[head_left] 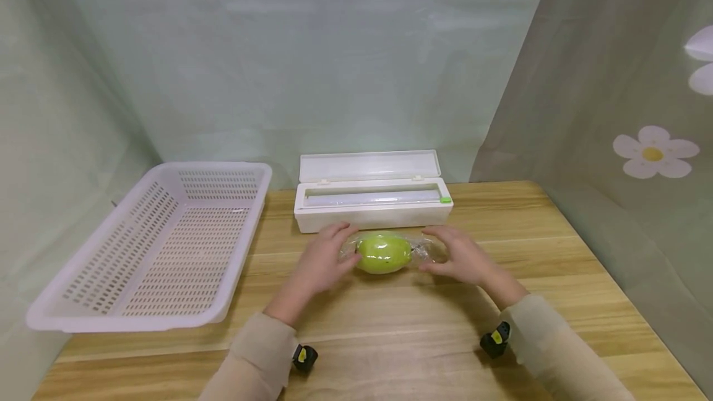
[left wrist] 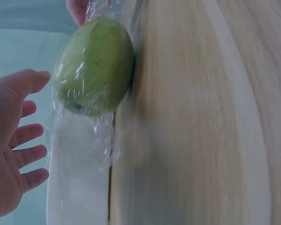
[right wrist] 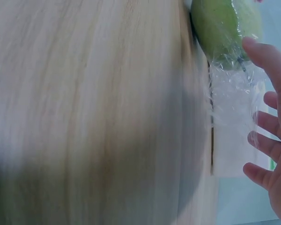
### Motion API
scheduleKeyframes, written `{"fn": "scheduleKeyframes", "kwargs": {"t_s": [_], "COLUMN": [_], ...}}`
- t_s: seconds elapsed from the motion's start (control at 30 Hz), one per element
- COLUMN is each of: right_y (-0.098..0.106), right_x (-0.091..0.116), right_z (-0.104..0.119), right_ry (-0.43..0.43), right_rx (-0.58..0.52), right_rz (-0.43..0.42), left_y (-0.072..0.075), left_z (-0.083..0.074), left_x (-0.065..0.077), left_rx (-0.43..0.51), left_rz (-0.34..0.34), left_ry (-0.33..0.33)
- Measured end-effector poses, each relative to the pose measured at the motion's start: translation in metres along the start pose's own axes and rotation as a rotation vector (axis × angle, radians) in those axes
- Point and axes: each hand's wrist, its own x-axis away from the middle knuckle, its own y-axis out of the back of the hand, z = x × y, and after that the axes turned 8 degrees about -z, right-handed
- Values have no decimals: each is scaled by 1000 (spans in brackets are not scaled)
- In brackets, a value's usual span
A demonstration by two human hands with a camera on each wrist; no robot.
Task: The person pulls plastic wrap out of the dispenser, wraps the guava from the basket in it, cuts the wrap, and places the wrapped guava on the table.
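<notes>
A green oval fruit [head_left: 384, 254], loosely wrapped in clear plastic film [left wrist: 84, 140], is on the wooden table in front of a white box. The film stretches past both ends of the fruit and bunches up at the right end. My left hand [head_left: 330, 257] is at the fruit's left end, thumb and fingers apart; the left wrist view shows the thumb pointing at the fruit. On the other side, my right hand [head_left: 461, 257] has its fingers spread around the film's right end, with the thumb tip overlapping the film in the right wrist view.
Behind the fruit stands the white box [head_left: 373, 218], lid raised, with a roll of film [head_left: 373, 198] inside and a green slider [head_left: 445, 200] on its front edge. A white perforated basket [head_left: 245, 258] stands on the left. Curtains hang around the table [head_left: 401, 351].
</notes>
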Motion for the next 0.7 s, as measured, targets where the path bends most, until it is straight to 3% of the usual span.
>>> {"fn": "scheduleKeyframes", "kwargs": {"t_s": [0.17,0.4,0.7], "right_y": [-5,-9,-15], "right_x": [-1,-2,-4], "right_z": [0,1,1], "right_ry": [-10,-14,11], "right_rx": [-7,-34,-29], "right_rz": [15,32,35], "left_y": [-6,-18,-28], "left_z": [-9,-19,-27], "left_x": [-2,-8,-14], "left_rx": [-39,-76,-113], "left_rz": [45,59,130], "left_ry": [-23,-110,-134]}}
